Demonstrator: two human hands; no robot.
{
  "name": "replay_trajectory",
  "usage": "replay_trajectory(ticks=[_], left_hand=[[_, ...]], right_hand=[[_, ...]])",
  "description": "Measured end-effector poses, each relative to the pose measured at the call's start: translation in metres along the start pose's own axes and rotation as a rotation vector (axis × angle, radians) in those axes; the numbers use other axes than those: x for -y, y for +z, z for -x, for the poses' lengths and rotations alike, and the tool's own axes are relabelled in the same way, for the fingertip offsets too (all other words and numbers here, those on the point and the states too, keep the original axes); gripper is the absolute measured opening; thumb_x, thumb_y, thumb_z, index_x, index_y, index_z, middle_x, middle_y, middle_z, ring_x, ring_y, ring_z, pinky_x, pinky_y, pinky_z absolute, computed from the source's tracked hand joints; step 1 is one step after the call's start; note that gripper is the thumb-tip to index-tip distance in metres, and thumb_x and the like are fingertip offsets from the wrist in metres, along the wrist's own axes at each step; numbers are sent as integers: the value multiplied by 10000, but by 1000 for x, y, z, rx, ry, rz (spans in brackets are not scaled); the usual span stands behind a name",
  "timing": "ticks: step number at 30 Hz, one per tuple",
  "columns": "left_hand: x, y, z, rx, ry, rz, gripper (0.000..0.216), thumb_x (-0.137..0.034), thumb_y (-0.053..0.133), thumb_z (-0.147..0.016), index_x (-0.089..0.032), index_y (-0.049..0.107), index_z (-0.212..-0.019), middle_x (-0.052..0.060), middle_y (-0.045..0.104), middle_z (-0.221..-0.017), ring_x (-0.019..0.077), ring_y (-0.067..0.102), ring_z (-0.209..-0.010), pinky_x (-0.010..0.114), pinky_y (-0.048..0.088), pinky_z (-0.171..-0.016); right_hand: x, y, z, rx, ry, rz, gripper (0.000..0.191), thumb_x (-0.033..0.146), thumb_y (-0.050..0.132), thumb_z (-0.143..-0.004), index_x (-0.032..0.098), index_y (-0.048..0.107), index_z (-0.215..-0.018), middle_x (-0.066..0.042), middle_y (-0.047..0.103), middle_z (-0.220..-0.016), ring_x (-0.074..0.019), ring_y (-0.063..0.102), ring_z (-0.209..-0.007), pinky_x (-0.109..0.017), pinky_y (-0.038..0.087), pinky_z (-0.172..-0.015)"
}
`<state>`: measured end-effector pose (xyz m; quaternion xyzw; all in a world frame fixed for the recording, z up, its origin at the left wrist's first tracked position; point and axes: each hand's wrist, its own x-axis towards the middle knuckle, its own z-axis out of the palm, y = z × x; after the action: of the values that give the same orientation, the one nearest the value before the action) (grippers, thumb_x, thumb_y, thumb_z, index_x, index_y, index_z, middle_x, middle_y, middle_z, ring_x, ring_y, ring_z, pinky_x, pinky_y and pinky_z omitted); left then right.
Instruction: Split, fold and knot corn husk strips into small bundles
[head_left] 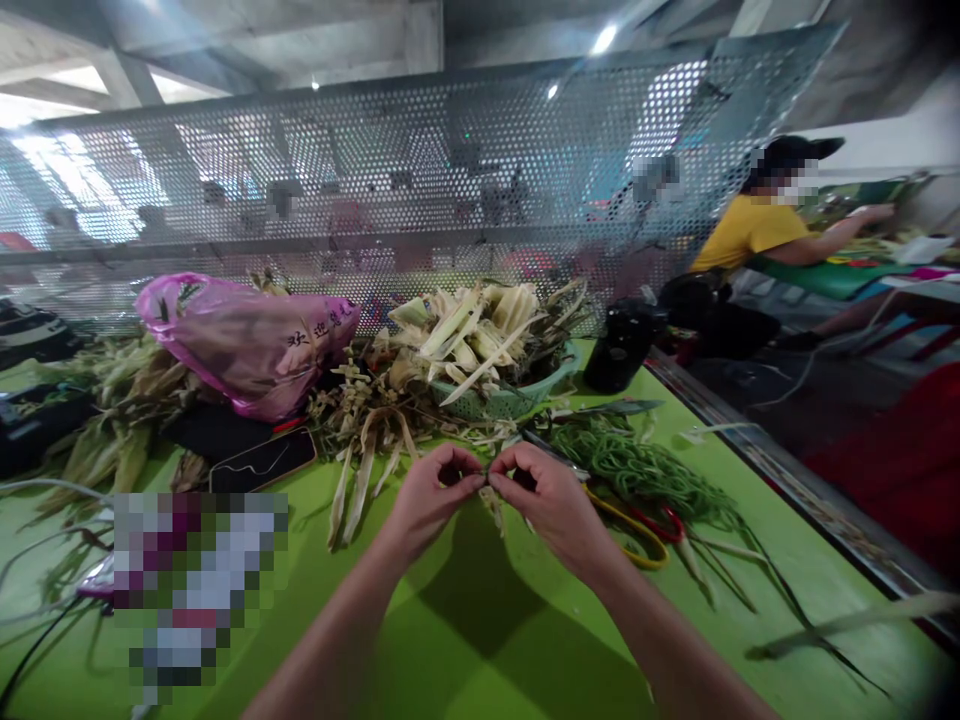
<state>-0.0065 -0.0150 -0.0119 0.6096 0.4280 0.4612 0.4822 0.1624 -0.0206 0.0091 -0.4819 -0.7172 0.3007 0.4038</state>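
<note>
I have the left hand and the right hand meeting fingertip to fingertip above the middle of the table. Both are closed in a pinch on one pale leaf strip. The strip is thin and mostly hidden behind the thumbs, and a loose end hangs just below the right fingers, so I cannot tell how much of it each hand really has.

My main worry is the grip. If the two pinches pull unevenly, I judge the strip could tear or slip out. It would then land among the dry leaf scraps scattered just beyond the hands, where it would be hard to pick out.

Scissors lie just beside the right wrist, touching a heap of green strands that runs toward the right edge. A careless sweep of that arm could snag the strands or knock the scissors.

Toward the far edge stand a green basket heaped with husks and a black jar, with a pink bag and a phone off to the left. A co-worker sits well apart, past the right edge.
</note>
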Motion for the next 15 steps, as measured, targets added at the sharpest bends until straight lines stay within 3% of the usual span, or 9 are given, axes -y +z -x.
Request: replay_trajectory(ticks=[9, 15], left_hand=[[-3, 0, 2, -52, 130, -125, 159, -332, 654, -780, -189, 690, -841, 32, 659, -838, 158, 568, -791, 254, 412, -722], [-5, 3, 1, -66, 94, -228, 134, -303, 598, -808, -174, 634, -813, 21, 623, -809, 148, 545, -759, 251, 401, -691]], right_hand=[[0, -1, 1, 36, 62, -77, 111, 288, 566, -797, 187, 606, -773, -13, 575, -752, -156, 517, -696, -261, 392, -630], [2, -2, 0, 68, 102, -110, 137, 298, 552, -811, 178, 613, -783, -13, 565, -744, -146, 499, -674, -255, 378, -601]])
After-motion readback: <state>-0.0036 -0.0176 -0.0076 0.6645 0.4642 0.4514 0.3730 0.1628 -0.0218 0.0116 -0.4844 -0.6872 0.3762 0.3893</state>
